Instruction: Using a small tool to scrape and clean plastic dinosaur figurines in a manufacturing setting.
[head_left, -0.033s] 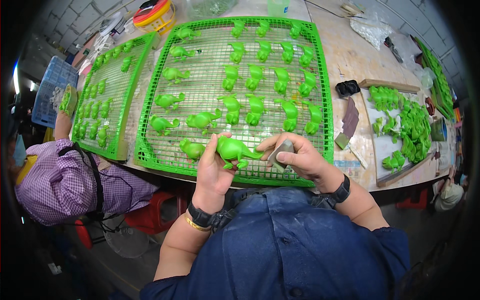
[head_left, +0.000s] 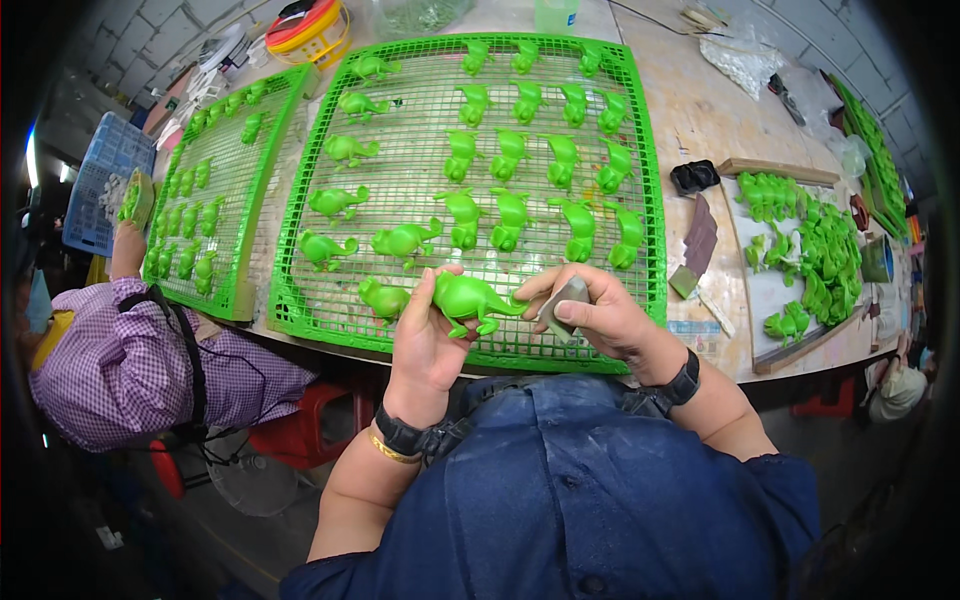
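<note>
A bright green chameleon-like figurine with a curled tail lies in my left hand, whose fingers and thumb are closed around its head end. My right hand pinches a folded grey piece that looks like sandpaper. Its fingertips touch the end of the figurine's tail. Both hands are over the near edge of a green mesh rack. Rows of similar green figurines lie on this rack, and another figurine sits right beside my left hand.
At the left, a person in a checked sleeve works by a second green rack. On the right, loose green pieces are heaped on a wood-edged board. Brown sheets and a black tray lie between. A yellow-and-red bucket stands behind.
</note>
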